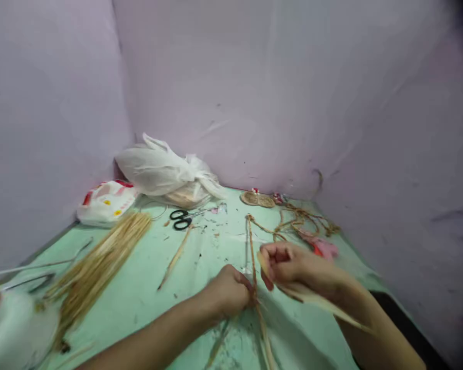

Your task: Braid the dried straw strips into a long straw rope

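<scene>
pinching a braided straw cord point(252, 257) low in the middle of the frame, the left hand point(228, 295) has its fingers pressed together around the braid where loose straw ends trail down toward the bottom edge. just right of it, the right hand point(293, 270) is curled shut around a pale flat straw strip point(316, 300), which runs under the wrist toward the lower right; the hand is blurred, so the exact finger hold cannot be told. both hands rest over a pale green tabletop point(139, 293). the cord runs from the left hand's grip up the middle of the frame, then bends right into a loose tangle of braid point(304, 221) by the right wall, with a pink object point(324, 249) lying just beside the tangle. at lower left a white plastic thing point(11, 329) sits blurred at the frame's edge, and a thick bundle of straw stalks point(100, 262) slants from there up toward the centre. a single straw stick point(175, 257) lies apart between the bundle and the hands. farther back, black-handled scissors point(181, 219) lie near the bundle's upper end. behind them a knotted white plastic bag point(165, 172) sits in the corner, with a white and red packet point(104, 203) to its left. a small woven straw disc point(258, 199) lies at the table's far edge, against the lilac cloth backdrop point(293, 92).
</scene>
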Motion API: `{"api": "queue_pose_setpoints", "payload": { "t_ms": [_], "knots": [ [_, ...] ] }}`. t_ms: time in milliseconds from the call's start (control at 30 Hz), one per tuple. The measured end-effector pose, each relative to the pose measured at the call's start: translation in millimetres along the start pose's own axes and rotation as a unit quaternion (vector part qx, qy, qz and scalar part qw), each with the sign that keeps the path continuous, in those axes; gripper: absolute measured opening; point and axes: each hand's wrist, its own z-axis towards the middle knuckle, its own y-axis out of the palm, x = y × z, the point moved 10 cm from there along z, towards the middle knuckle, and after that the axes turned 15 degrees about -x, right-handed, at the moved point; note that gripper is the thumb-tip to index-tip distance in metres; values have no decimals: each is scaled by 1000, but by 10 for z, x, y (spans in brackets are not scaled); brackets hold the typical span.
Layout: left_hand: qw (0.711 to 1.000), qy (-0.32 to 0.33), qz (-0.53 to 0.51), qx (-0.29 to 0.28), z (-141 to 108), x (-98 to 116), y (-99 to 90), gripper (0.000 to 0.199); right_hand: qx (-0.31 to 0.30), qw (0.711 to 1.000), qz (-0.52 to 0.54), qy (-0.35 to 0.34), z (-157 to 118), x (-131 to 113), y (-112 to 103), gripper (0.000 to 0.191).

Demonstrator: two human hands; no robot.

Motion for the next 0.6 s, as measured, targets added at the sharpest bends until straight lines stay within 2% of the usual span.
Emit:
{"api": "queue_pose_setpoints", "payload": {
  "t_ms": [100,200,300,367,600],
  "knots": [
    [1000,1,-4,-13,-59,108,41,7,-6,998,7,60,-132,444,16,13],
    [1000,-14,0,-14,-98,140,58,6,17,996,-30,80,-169,669,-46,12],
    [1000,-25,7,-17,-113,139,73,7,66,986,-129,82,-162,674,-173,6],
    [999,-29,9,-20,-115,138,83,8,73,980,-165,80,-154,644,-195,9],
    [999,-39,14,-32,-102,154,116,15,66,994,-51,65,-114,667,-100,13]
  ]
}}
